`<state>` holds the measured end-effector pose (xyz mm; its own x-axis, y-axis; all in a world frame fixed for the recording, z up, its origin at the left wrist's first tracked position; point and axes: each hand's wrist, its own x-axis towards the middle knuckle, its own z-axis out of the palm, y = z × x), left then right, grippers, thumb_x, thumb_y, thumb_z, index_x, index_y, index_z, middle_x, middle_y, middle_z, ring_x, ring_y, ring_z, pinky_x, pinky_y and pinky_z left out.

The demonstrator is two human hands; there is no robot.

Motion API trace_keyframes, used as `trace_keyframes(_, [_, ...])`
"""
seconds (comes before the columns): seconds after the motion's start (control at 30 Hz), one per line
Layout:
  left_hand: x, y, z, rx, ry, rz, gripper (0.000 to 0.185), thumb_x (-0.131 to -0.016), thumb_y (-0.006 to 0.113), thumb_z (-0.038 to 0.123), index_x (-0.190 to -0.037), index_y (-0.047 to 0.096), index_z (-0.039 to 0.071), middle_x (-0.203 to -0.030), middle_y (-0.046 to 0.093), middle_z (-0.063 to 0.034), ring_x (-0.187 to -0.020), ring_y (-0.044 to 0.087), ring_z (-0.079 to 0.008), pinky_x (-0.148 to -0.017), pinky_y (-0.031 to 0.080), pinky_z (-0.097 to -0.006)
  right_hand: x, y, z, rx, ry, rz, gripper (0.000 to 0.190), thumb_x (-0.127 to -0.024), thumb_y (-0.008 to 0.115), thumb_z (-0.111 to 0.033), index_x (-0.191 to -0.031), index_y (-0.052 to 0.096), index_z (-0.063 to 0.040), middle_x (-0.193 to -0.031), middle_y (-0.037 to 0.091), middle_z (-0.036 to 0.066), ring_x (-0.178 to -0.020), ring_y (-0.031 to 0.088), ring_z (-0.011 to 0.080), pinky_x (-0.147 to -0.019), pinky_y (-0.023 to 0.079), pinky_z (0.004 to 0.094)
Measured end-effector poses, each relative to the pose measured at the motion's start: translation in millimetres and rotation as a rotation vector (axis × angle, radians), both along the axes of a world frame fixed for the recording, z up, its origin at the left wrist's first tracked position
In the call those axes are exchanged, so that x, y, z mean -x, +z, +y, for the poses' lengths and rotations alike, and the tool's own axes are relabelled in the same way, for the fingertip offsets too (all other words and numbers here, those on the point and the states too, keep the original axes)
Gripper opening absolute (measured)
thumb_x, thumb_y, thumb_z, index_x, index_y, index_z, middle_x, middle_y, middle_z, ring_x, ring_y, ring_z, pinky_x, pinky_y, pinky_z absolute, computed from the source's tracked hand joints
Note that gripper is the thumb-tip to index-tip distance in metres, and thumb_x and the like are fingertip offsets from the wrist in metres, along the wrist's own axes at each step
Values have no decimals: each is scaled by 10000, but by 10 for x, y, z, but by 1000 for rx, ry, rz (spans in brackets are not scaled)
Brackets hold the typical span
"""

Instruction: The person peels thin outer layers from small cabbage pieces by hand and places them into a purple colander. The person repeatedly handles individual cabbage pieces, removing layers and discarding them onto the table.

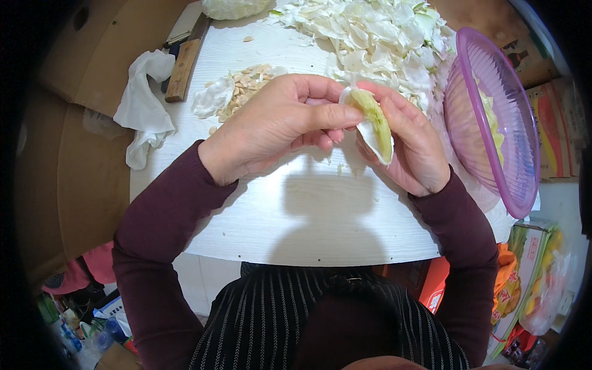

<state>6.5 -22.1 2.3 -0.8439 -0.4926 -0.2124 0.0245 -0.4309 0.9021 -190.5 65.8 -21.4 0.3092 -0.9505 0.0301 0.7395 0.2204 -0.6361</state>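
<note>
A pomelo segment (377,121) with pale yellow-green pulp is held between my two hands, above the white tabletop. White membrane is still around its lower side and edge. My left hand (282,111) has its thumb on the upper end of the segment, with the fingers curled beneath. On the other side, my right hand (409,136) cradles it, and its palm-side fingers are partly hidden. Behind my left hand lies a pile of beige seeds (245,88), with a white membrane scrap (212,98) on its left side.
A heap of white membrane scraps (370,41) covers the far right of the white table (222,203). Tilted at the right is a purple plastic bowl (455,108) with pale pulp inside. A wooden-handled knife (182,69), crumpled white tissue (143,99) and a peeled pomelo (236,7) lie far left.
</note>
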Motion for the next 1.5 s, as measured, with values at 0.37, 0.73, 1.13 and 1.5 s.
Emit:
trace_keyframes(0.37, [39,-7,42,52,57,-33,168,-935,644,185,-1018,645,39,-740,552,59,-595,461,-5,-534,362,-158,-47,6,3,-71,-43,54,371,-1041,449,-222,-1318,510,17,-1208,602,111,-1067,618,162,-918,532,302])
trace_keyframes(0.73, [33,-51,112,516,131,-130,198,-964,608,213,-994,654,24,-840,622,28,-721,539,-17,-625,430,-178,-130,72,50,353,-394,1095,429,-914,681,-229,-1260,550,-12,-916,557,41,-784,532,100,-670,467,232])
trace_keyframes(1.13, [6,-25,85,584,68,-159,181,-950,590,192,-955,629,16,-802,588,29,-698,506,-28,-636,419,-200,-176,51,91,357,-414,1090,242,-972,571,-128,-1162,538,18,-795,531,24,-704,483,83,-629,424,234])
trace_keyframes(1.5, [41,39,140,406,60,-33,232,-971,585,314,-901,616,95,-749,519,77,-627,397,4,-545,308,-167,-167,140,125,314,-394,1091,274,-977,577,-176,-1169,541,16,-777,528,28,-690,482,89,-626,423,241])
